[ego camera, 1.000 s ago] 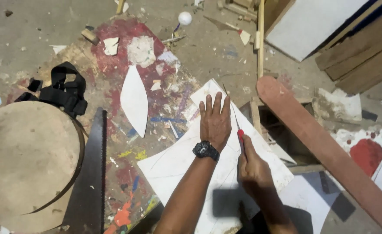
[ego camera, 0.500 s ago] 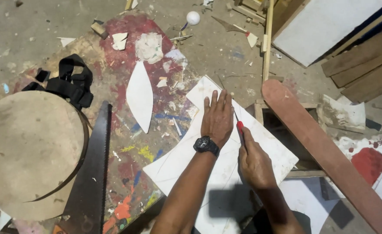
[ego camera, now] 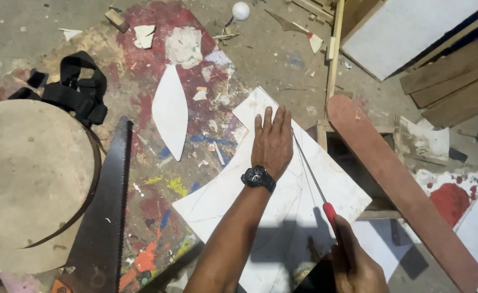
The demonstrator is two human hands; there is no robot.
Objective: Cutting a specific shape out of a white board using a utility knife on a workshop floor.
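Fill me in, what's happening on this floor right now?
A person is cutting a white sheet laid on a paint-splattered floor. The left hand presses flat on the sheet, a black watch on its wrist. The right hand grips a red-handled thin blade running along the sheet beside the left hand. A handsaw lies unused to the left, next to a round wooden disc.
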